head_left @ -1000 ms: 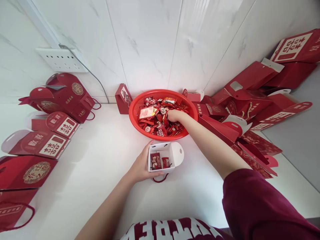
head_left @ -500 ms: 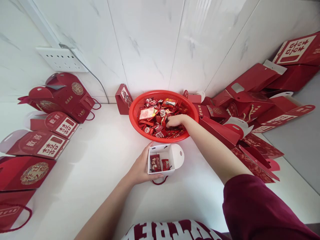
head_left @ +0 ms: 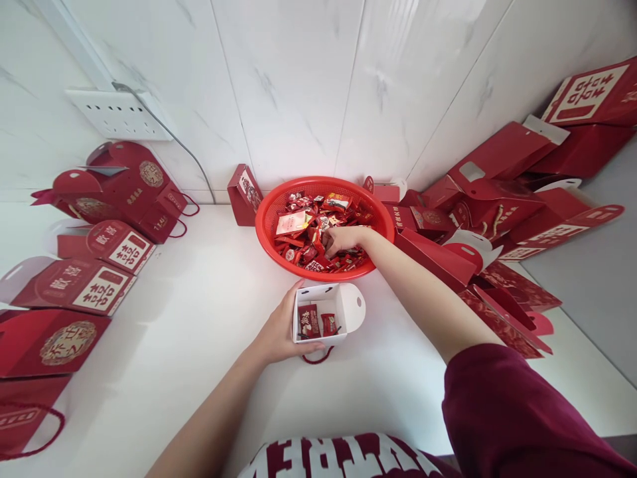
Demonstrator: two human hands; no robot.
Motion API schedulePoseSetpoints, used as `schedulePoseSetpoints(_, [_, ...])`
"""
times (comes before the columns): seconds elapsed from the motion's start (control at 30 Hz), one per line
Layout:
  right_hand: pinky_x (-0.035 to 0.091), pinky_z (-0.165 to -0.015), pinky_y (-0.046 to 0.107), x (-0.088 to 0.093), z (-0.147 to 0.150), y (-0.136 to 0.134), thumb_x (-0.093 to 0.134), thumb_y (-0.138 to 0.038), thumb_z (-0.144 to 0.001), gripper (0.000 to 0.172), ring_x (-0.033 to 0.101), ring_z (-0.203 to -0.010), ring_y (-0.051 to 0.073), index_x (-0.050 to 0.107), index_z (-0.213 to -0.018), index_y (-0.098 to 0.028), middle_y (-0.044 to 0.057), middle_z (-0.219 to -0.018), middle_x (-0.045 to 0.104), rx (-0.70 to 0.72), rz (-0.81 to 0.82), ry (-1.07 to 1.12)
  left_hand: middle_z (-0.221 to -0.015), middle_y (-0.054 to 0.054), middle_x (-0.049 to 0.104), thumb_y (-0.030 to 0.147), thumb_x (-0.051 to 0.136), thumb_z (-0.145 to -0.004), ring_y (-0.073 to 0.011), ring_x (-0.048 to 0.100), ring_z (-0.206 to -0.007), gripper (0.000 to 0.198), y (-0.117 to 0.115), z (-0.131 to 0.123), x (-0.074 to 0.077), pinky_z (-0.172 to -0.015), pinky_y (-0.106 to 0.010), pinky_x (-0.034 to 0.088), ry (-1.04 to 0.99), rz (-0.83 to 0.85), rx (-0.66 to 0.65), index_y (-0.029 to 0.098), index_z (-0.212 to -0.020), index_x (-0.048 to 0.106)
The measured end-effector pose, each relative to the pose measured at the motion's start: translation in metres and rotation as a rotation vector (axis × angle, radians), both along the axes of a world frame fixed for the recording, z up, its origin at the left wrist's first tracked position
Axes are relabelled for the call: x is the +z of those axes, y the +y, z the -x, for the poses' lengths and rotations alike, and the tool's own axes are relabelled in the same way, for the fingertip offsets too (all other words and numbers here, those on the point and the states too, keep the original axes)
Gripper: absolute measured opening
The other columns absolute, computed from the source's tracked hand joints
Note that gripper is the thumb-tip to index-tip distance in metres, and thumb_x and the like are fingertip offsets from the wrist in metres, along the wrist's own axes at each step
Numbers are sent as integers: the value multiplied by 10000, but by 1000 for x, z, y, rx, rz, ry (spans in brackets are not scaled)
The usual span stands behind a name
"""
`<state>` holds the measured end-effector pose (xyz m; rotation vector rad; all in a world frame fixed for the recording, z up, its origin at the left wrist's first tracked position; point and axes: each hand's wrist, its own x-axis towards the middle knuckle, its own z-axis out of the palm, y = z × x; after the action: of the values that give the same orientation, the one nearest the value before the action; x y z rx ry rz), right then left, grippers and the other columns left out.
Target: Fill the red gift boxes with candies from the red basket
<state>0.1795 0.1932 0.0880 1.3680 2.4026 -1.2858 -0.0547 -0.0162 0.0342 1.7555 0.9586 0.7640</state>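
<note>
My left hand (head_left: 283, 330) is closed around the left side of a small open box (head_left: 339, 307), white inside, its rounded flap folded out to the right. Two red wrapped packets (head_left: 309, 320) lie in the box, and a red cord loop hangs at its near side. Just beyond it stands a red plastic basket (head_left: 266, 247) full of red wrapped sweets (head_left: 298, 240). My right hand (head_left: 343, 240) reaches into the basket from the right, fingers pressed together among the sweets; what they grip, if anything, is too small to name.
Red gift boxes (head_left: 99, 289) line the left side, and more red boxes (head_left: 502, 206) are piled along the right. One small red box (head_left: 243, 194) stands left of the basket. A socket strip (head_left: 119, 114) with a cable is on the tiled wall.
My right hand has moved slightly left among the sweets, and its fingers have drawn together. My left hand still holds the box; the whole view has shifted a little.
</note>
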Motion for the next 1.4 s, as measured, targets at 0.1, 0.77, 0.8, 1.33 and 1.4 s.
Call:
schedulePoseSetpoints(0.1, [472, -614, 235, 1, 1, -2, 870, -268, -587, 292, 653, -682, 171, 676, -767, -145, 14, -709, 718, -25, 25, 42, -1582, -156, 294, 430, 884, -633, -402, 357, -1427, 1219, 0, -1, 1, -1147, -560, 366, 1, 5, -2, 284, -1568, 115])
schedulePoseSetpoints(0.77, [453, -575, 200, 13, -1, -9, 743, -205, -705, 256, 576, -580, 90, 560, -881, -170, -39, -681, 624, -224, 108, 699, -1575, -137, 308, 436, 885, -625, -391, 363, -1423, 1212, 0, 0, 0, -1150, -559, 360, 15, -1, 3, 306, -1560, 124])
schedulePoseSetpoints(0.8, [457, -575, 203, 13, -1, -9, 740, -207, -710, 244, 579, -576, 92, 565, -876, -169, -39, -672, 620, -225, 108, 717, -1573, -140, 310, 436, 885, -625, -393, 363, -1422, 1216, 0, 0, 0, -1151, -560, 358, 14, -4, 4, 302, -1563, 122])
schedulePoseSetpoints(1.33, [464, -623, 229, 32, 0, -24, 741, -295, -757, 229, 564, -585, 98, 558, -845, -190, -41, -679, 595, -312, -84, 943, -1552, -148, 350, 440, 885, -627, -392, 407, -1391, 1237, -1, 0, 3, -1122, -538, 396, 35, 13, 11, 292, -1569, 96])
schedulePoseSetpoints(1.4, [464, -623, 227, 46, -2, -43, 726, -312, -792, 207, 553, -601, 93, 577, -870, -190, -37, -713, 588, -268, -120, 1024, -1556, -145, 346, 441, 889, -620, -393, 411, -1388, 1242, -1, -1, 3, -1121, -540, 396, 40, 16, 18, 292, -1568, 101])
